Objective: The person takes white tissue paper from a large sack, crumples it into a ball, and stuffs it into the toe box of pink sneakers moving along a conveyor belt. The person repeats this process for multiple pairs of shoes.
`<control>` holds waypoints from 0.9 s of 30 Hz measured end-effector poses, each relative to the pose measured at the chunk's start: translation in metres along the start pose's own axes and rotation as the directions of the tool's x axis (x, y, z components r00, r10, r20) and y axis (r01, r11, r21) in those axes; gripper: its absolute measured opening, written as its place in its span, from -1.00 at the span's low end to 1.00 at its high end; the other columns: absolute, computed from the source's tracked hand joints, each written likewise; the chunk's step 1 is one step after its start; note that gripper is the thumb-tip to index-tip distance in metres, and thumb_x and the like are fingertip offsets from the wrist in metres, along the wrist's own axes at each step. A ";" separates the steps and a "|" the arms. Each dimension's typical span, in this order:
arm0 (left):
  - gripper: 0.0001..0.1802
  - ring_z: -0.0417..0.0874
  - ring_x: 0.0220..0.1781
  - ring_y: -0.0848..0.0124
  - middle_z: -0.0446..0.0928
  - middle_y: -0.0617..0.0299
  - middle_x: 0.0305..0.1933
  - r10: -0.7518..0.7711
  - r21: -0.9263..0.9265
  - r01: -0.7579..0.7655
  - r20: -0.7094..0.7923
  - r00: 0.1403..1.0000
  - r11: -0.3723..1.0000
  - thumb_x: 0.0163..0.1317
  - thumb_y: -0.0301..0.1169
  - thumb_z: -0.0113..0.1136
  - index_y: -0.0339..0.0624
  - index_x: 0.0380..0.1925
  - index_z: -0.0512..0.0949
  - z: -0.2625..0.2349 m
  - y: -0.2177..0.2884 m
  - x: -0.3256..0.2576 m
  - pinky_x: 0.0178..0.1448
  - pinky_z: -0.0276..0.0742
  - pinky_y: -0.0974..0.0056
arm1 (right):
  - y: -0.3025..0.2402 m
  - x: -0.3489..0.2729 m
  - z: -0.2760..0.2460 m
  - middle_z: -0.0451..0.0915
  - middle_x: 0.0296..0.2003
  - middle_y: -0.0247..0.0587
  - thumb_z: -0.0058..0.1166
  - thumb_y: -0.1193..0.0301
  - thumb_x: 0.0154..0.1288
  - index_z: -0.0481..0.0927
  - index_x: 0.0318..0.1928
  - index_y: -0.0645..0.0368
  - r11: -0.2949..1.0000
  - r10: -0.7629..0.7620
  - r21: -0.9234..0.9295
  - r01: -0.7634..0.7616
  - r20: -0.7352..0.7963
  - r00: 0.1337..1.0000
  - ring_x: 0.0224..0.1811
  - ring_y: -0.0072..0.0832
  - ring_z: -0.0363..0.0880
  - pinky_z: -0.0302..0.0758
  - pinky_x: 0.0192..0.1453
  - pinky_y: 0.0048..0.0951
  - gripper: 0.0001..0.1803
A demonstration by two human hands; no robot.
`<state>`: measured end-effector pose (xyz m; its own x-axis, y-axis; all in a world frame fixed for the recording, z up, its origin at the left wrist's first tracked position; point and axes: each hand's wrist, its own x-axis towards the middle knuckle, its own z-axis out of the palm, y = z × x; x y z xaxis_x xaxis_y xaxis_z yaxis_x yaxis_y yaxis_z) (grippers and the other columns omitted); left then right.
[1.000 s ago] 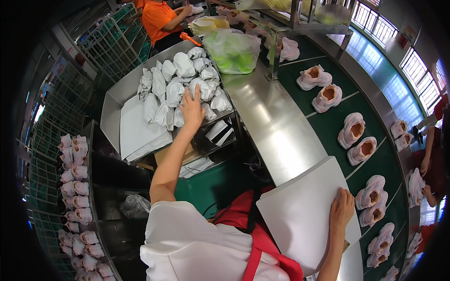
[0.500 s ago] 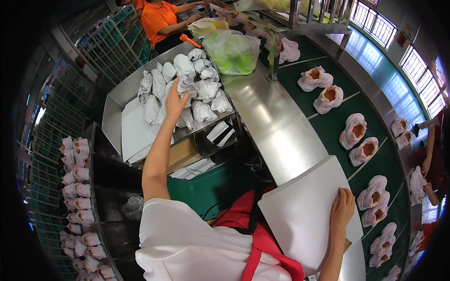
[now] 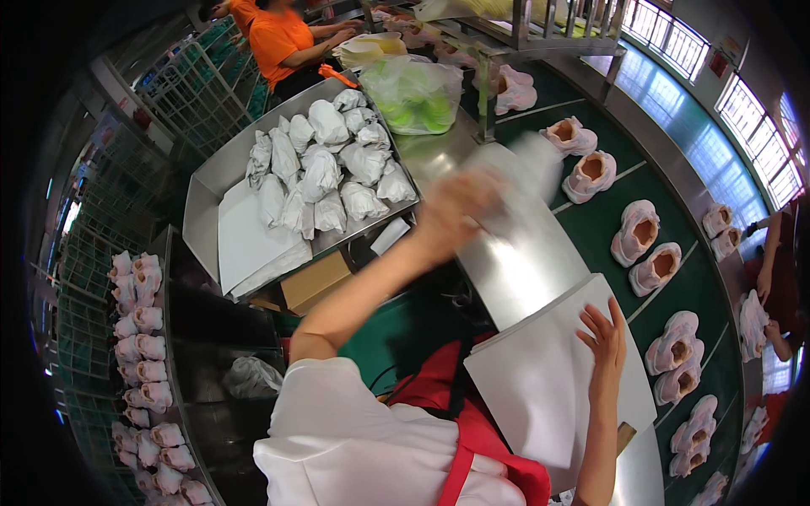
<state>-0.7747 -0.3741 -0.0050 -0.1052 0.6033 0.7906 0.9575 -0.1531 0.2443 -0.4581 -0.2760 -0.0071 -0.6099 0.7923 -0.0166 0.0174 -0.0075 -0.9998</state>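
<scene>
Here the left hand (image 3: 460,207), blurred, grips a white paper-wrapped bundle (image 3: 525,181) slanting up-right over the steel counter (image 3: 515,270), while the right hand (image 3: 606,337) lies spread on white paper sheets (image 3: 540,388).

I see a green conveyor belt (image 3: 675,219) curving through the room; windows (image 3: 759,126) let in daylight beyond its far side, and green wire racks (image 3: 84,278) stand well left of it

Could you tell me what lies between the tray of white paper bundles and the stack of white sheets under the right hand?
In the head view, the bare steel counter lies between the tray and the sheets, crossed by the blurred left hand holding a white bundle.
</scene>
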 end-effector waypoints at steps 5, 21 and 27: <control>-0.41 0.39 0.15 0.29 0.34 0.19 0.21 0.297 -0.019 -0.297 0.068 0.952 0.955 -0.01 -0.36 0.15 0.23 0.12 0.39 0.088 0.098 -0.006 0.13 0.29 0.10 | -0.003 0.034 0.014 0.41 0.06 -0.12 0.02 0.26 0.28 0.22 0.19 0.30 0.951 0.127 0.297 -0.082 -0.138 0.982 0.04 -0.42 0.43 0.38 0.10 -0.45 -0.43; 0.17 -0.04 0.45 0.19 0.00 -0.12 0.39 -0.006 -0.668 0.732 0.738 0.675 0.136 0.02 0.34 0.04 -0.17 0.37 -0.24 0.099 0.093 0.012 0.44 -0.14 0.13 | -0.006 0.020 -0.039 0.43 -0.04 -0.18 0.14 0.33 -0.02 0.27 0.18 0.28 0.990 0.086 0.114 -0.085 -0.010 0.996 0.00 -0.47 0.41 0.33 0.10 -0.46 -0.30; -0.36 0.57 -0.07 0.33 0.52 0.05 -0.08 -0.177 -0.539 0.680 0.830 0.529 -0.497 0.14 -0.07 0.19 -0.21 0.12 0.31 0.144 0.138 0.043 0.03 0.52 0.26 | -0.012 0.027 -0.035 0.45 0.03 -0.17 0.03 0.36 0.17 0.27 0.18 0.30 0.995 0.070 -0.074 -0.070 -0.010 0.998 0.03 -0.48 0.41 0.32 0.14 -0.48 -0.44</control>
<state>-0.6079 -0.2562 -0.0181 -0.0024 0.9959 -0.0908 -0.6921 0.0639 0.7190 -0.4470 -0.2327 0.0050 -0.5993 0.7959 -0.0860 0.1188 -0.0178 -0.9928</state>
